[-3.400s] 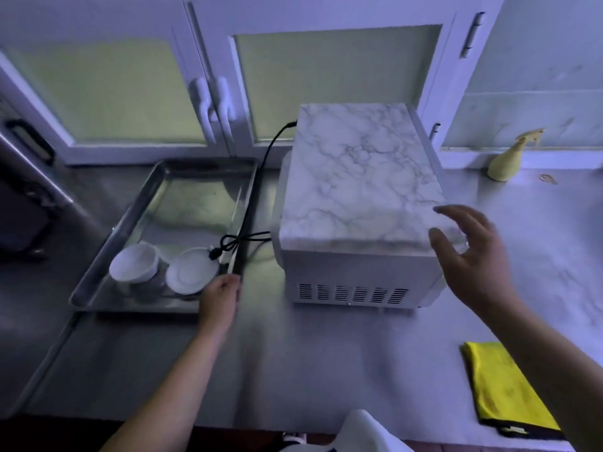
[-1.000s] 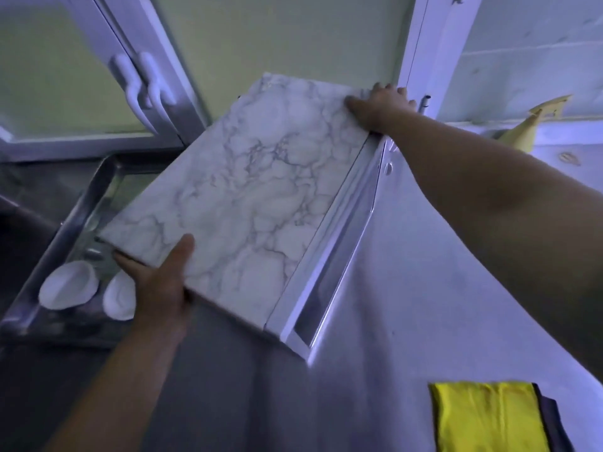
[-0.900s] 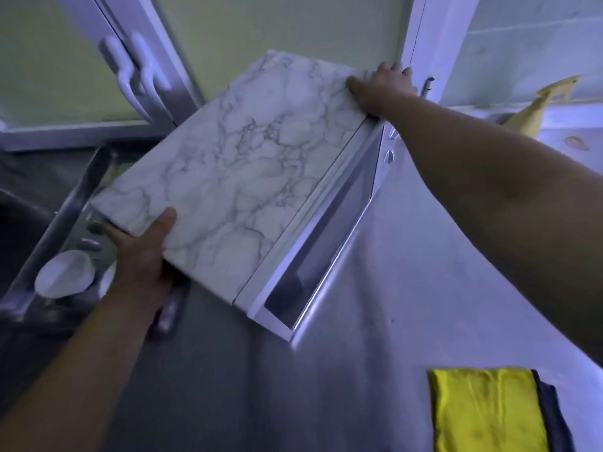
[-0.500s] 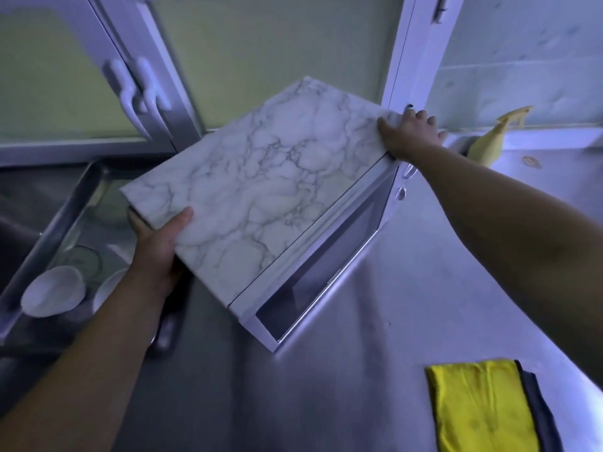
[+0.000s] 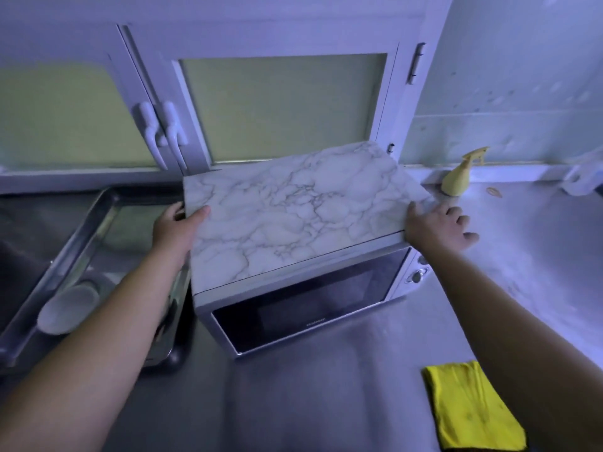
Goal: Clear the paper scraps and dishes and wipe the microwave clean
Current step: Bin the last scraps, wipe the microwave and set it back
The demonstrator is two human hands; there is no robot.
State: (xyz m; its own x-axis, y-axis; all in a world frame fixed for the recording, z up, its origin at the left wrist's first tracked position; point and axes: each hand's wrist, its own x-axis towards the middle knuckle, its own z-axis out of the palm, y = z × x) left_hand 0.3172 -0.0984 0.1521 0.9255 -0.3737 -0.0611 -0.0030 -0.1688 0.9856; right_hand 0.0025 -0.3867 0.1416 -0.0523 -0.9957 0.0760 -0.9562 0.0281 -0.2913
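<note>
A white microwave (image 5: 293, 216) with a marble-patterned top stands on the steel counter, its dark glass door facing me. My left hand (image 5: 174, 228) grips its left side, thumb over the top edge. At the right rear corner my right hand (image 5: 435, 225) lies against the side with fingers spread. A white bowl (image 5: 67, 308) sits in the metal tray (image 5: 98, 216) to the left, partly behind my left forearm. A folded yellow cloth (image 5: 470, 406) lies at the front right.
A yellow spray bottle (image 5: 460, 177) stands by the back wall at the right. White cabinet doors with frosted panes (image 5: 280, 102) rise right behind the microwave. A small ring-like item (image 5: 494, 192) lies on the counter near the bottle.
The microwave has been turned from back-facing to door-facing me, and now sits nearly square. My right hand slid from the far corner to the right side and loosened; the left kept its grip.
</note>
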